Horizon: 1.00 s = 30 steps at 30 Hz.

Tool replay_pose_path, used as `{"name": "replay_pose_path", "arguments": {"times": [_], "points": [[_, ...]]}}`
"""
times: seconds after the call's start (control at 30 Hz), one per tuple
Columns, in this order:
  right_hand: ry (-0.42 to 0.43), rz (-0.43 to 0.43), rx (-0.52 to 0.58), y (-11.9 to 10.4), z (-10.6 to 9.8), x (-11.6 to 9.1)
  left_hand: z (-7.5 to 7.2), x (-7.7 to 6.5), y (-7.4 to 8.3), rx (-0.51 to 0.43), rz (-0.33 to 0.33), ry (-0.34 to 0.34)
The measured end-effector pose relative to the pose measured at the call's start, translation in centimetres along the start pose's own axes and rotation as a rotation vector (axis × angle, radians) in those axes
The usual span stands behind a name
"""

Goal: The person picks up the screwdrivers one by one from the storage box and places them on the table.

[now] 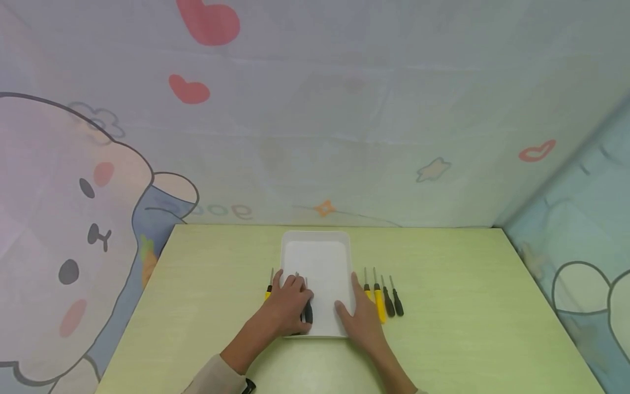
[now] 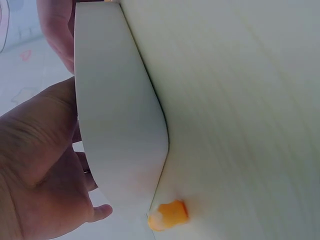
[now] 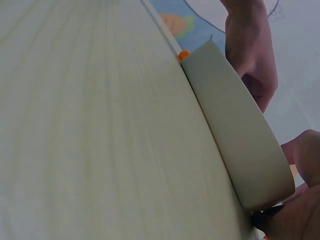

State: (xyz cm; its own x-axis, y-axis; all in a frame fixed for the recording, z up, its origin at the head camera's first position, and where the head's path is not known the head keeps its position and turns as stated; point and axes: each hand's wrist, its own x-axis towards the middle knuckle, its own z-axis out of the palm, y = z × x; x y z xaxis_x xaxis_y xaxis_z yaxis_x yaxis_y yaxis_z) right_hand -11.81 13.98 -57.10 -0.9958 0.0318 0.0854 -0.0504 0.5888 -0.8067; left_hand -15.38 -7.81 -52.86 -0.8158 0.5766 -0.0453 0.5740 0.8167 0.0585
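A white rectangular tray (image 1: 325,257) lies on the table with both hands at it. My left hand (image 1: 283,309) is inside its left part, fingers bent over a dark-handled screwdriver, which it appears to pinch. Another black-handled screwdriver (image 1: 308,312) lies beside that hand; the hand hides much of both. My right hand (image 1: 363,320) straddles the tray's right rim, its fingers along the outer wall and its thumb spread over the inside. In the left wrist view, the tray's front wall (image 2: 117,100) hides the left fingertips.
Right of the tray stand in a row two yellow-handled screwdrivers (image 1: 379,306) and two black-handled ones (image 1: 397,303). Left of it lies a yellow-and-black screwdriver (image 1: 268,290), partly covered by my left hand. A printed cloth (image 1: 315,109) hangs behind the pale green table (image 1: 467,301).
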Motion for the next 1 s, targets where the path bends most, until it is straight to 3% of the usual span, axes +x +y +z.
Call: {"name": "replay_pose_path", "arguments": {"times": [0.3, 1.0], "points": [[-0.009, 0.015, -0.012, -0.04, 0.01, 0.07, -0.27, -0.08, 0.16, -0.068, -0.013, 0.009], [-0.003, 0.009, -0.017, 0.35, 0.16, 0.09, -0.08, 0.03, -0.34, -0.042, 0.039, 0.02]]}}
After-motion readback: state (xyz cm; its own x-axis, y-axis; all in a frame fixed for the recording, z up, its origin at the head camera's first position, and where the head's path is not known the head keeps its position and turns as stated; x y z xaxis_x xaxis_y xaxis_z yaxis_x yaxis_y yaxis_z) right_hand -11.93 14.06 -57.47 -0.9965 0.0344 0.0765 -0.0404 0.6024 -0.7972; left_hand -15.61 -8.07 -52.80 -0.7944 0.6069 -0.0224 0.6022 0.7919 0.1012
